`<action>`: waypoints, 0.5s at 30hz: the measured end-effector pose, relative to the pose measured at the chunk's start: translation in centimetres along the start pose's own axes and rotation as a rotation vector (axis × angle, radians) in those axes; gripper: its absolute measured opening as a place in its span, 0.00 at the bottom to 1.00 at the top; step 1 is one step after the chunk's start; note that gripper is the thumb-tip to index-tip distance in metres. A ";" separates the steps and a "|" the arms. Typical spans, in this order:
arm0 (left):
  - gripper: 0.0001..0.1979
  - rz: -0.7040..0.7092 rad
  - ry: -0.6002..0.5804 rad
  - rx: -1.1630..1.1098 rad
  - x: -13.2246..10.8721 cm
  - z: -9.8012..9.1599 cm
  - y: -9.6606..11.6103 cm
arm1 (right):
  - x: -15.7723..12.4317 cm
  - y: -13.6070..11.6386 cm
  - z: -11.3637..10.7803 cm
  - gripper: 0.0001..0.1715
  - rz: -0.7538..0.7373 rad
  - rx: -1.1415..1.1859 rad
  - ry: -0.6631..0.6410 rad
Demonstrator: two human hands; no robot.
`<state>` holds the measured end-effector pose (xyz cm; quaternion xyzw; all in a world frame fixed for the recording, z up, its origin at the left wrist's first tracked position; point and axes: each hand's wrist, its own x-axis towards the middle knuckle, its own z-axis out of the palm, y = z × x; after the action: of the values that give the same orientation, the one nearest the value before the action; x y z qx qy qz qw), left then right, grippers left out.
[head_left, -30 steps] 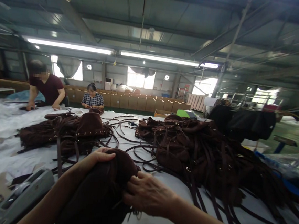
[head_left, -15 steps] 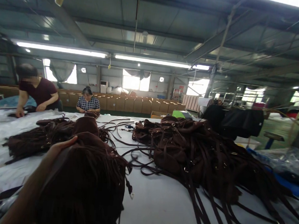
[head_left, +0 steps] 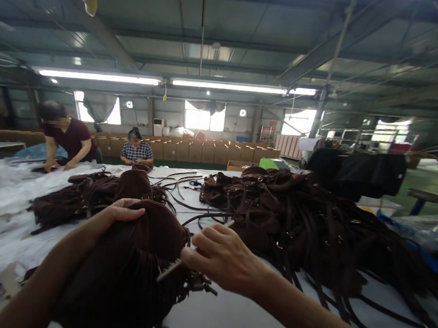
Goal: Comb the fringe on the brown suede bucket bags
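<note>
Slim tool [head_left: 171, 269] in R hand [head_left: 221, 257] slants diag., tip dn-L at brown bag [head_left: 107, 276].

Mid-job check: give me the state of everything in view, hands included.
Left hand: gripping the brown bag near its top
Right hand: closed around a slim tool
Brown bag: held; open or shut, cannot tell
Slim tool: tip at the bag's fringe
Right-side bags: heaped, straps trailing
Left-side bags: heaped
Tube lights: lit
</note>
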<state>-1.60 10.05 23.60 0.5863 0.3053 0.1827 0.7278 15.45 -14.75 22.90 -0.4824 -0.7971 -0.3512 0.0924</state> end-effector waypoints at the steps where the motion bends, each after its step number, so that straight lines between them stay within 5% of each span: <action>1: 0.17 0.050 0.026 -0.003 -0.6 -0.1 0.1 | 0.7 0.1 0.5 0.09 -0.047 -0.013 -0.018; 4: 0.23 0.224 0.087 -0.069 -2.8 -0.2 -0.5 | 0.8 -0.3 2.6 0.07 -0.158 0.014 -0.126; 8: 0.27 0.237 0.093 -0.086 -4.1 -0.4 -1.7 | -1.9 -1.8 4.1 0.03 -0.139 0.086 -0.291; 13: 0.21 0.190 0.080 -0.049 -0.5 -1.6 -1.4 | -6.1 -4.6 4.1 0.12 0.019 0.263 -0.452; 15: 0.17 0.143 0.050 -0.003 1.3 -2.1 -1.1 | -8.0 -6.0 5.3 0.09 0.099 0.356 -0.462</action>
<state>-2.14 12.19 22.02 0.6007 0.2804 0.2491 0.7060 15.59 -18.70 12.29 -0.5640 -0.8216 -0.0821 0.0087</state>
